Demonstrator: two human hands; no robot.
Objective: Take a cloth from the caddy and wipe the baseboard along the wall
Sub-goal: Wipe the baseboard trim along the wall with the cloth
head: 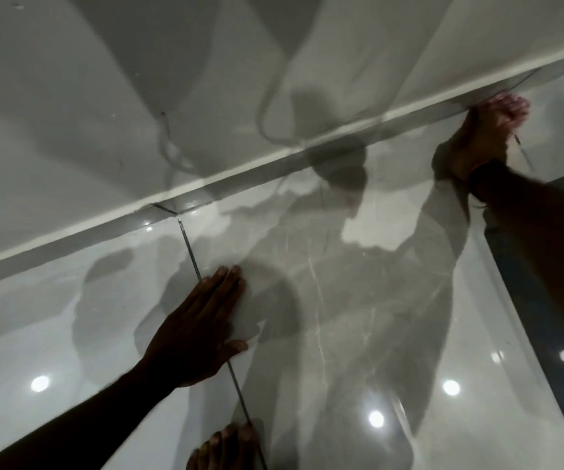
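Note:
The grey baseboard (pixel 70 247) runs slantwise from the left edge up to the top right, under a white wall. My right hand (pixel 477 144) reaches out to the baseboard at the upper right and presses a pinkish cloth (pixel 511 106) against it; the cloth is blurred and mostly bunched under my fingers. My left hand (pixel 199 327) lies flat on the glossy floor tile, palm down, fingers together and pointing toward the wall, holding nothing. No caddy is in view.
A thin white cable (pixel 267 113) hangs in loops down the wall to the baseboard. Toes of a bare foot (pixel 229 442) show at the bottom edge. A dark grout line (pixel 190 252) crosses the floor. A dark surface (pixel 545 300) borders the tiles at right.

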